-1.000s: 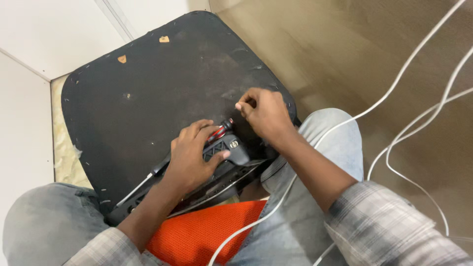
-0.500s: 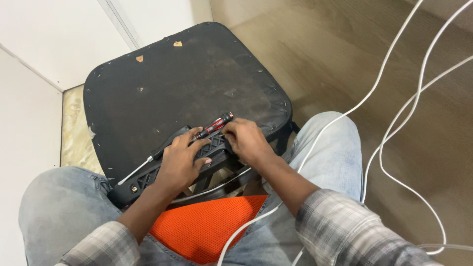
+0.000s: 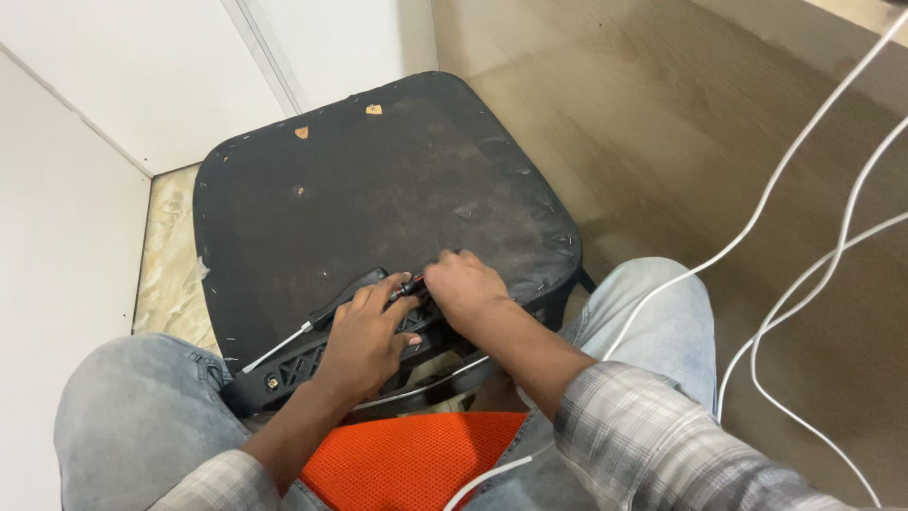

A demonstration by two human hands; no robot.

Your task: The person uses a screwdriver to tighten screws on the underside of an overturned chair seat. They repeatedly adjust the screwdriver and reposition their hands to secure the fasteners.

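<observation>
A worn black seat base (image 3: 378,189) lies upside down in front of my knees. A black plastic bracket (image 3: 284,371) runs along its near edge. My left hand (image 3: 364,341) is curled over this bracket, its fingertips by the handle of a black-handled screwdriver (image 3: 317,317) whose metal shaft points left. My right hand (image 3: 463,289) sits just right of the left, pinching a small red-and-black tool (image 3: 409,284) against the seat. Most of that tool is hidden by both hands.
Orange mesh fabric (image 3: 407,459) lies between my jeans-clad legs. White cables (image 3: 785,170) loop over the brown floor on the right and across my right knee. White wall panels (image 3: 123,85) close in at the left and back.
The camera has tilted, so the seat base sits higher in view. My right hand has slid left to meet the left hand at the red-and-black tool. The left hand stays on the bracket.
</observation>
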